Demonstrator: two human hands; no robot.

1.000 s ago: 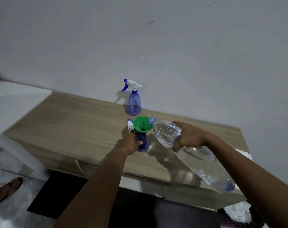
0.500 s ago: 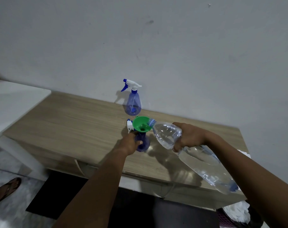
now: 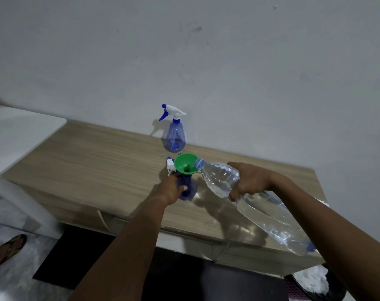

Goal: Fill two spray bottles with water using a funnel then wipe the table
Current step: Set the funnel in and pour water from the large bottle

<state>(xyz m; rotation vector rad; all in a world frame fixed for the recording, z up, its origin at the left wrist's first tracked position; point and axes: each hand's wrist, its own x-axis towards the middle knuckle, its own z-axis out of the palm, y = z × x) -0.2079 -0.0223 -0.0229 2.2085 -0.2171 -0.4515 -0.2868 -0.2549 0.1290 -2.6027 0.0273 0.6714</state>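
- At far left, a sandalled foot [image 3: 7,249] rests on the floor, near a white surface [image 3: 21,131] that adjoins the wooden desk [image 3: 93,170].
- A capped spray bottle [image 3: 175,135] stands upright at the far edge of the desk, close to the wall [image 3: 206,61], with its white and blue trigger head in place.
- Just nearer, a loose spray head [image 3: 170,167] lies on the desk, beside the funnel.
- The left hand [image 3: 170,189] wraps the body of an open blue bottle [image 3: 188,191] standing on the desk, its grip closed around the bottle.
- A green funnel [image 3: 185,164] sits upright in that bottle's neck.
- A large clear water bottle [image 3: 260,205] is tilted down to the left, its mouth resting at the funnel's right rim; whether water is flowing cannot be told.
- The right hand [image 3: 249,180] clasps the water bottle around its upper part, with the base raised toward the near right.
- At near right, below the desk edge, a dark basket [image 3: 293,287] holds something white.
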